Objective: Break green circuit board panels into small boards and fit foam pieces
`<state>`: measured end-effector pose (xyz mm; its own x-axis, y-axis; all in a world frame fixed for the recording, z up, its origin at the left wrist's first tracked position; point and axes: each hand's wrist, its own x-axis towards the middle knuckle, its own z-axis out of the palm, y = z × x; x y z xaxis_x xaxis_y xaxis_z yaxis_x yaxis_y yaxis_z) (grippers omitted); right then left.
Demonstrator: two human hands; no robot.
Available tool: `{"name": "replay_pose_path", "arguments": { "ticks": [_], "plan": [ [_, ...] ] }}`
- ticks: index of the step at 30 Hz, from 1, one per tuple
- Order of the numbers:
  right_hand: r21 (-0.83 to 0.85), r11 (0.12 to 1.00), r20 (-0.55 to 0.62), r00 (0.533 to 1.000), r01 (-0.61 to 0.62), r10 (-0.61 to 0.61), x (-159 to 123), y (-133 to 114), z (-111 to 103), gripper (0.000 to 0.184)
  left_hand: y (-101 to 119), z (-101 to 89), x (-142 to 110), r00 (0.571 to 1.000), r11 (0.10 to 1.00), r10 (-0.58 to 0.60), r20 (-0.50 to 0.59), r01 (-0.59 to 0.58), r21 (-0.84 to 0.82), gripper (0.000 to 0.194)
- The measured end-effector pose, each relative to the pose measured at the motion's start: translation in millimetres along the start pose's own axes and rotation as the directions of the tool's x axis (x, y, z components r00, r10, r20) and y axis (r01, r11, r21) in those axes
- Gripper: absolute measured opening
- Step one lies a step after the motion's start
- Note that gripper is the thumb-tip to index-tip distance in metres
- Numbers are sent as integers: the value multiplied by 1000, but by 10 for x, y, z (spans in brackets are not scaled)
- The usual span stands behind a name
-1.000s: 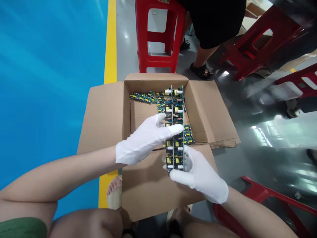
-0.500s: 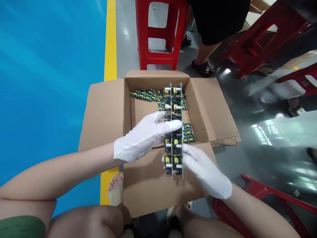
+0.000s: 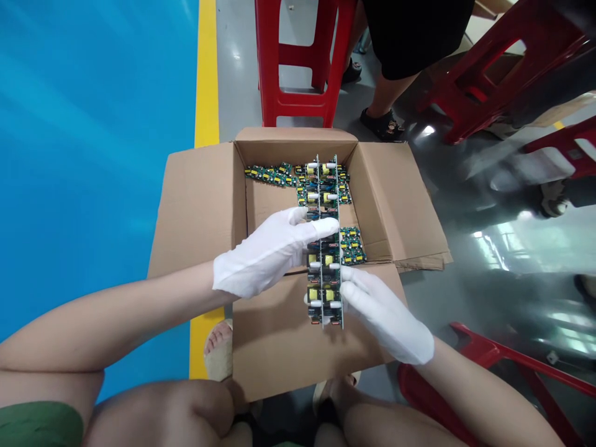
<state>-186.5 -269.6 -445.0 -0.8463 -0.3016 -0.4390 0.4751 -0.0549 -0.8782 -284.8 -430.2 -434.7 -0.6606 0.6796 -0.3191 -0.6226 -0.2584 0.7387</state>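
Observation:
Two long circuit boards (image 3: 328,292), seen edge-on and side by side, are held above an open cardboard box (image 3: 186,211). Yellow transformers and pale cylindrical parts stick out from their left faces. My left hand (image 3: 274,248), in a white glove, grips them around the middle, its thumb across their edges. My right hand (image 3: 384,313), also gloved, holds the lower part from the right; some of its fingers pass behind the boards and are hidden. More circuit boards (image 3: 270,176) lie along the box's far side, and another group (image 3: 352,246) rests at its right.
A red plastic stool (image 3: 302,105) stands just beyond the box, with a person's leg (image 3: 395,96) beside it. Further red stools (image 3: 503,68) are at the right, one (image 3: 493,354) near my right arm. Blue flooring (image 3: 93,124) with a yellow stripe (image 3: 207,74) runs along the left.
The held boards have tilted slightly, their top ends shifting a little left. Both hands keep their grip. The whole view has moved slightly.

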Motion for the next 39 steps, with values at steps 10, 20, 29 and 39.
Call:
{"name": "replay_pose_path", "arguments": {
  "ticks": [10, 20, 29, 39],
  "plan": [
    [18, 1000, -37, 999, -12, 13, 17, -2, 17, 44, 9, 4, 0, 1000, 1000, -4, -10, 4, 5, 33],
    [-80, 996, -157, 987, -42, 29, 43, -14, -44, 40, 37, 15, -11, 990, 965, 103, -92, -78, 251, 43],
    [-1, 999, -208, 977, -48, 47, 56, -34, -57, 38, -17, -18, 12, 983, 956, 160, -86, -132, 263, 39],
    [-123, 992, -215, 974, 40, -66, 119, 16, -87, 21, 18, 107, -26, 954, 902, 272, -122, -209, 378, 44]
  ]
}}
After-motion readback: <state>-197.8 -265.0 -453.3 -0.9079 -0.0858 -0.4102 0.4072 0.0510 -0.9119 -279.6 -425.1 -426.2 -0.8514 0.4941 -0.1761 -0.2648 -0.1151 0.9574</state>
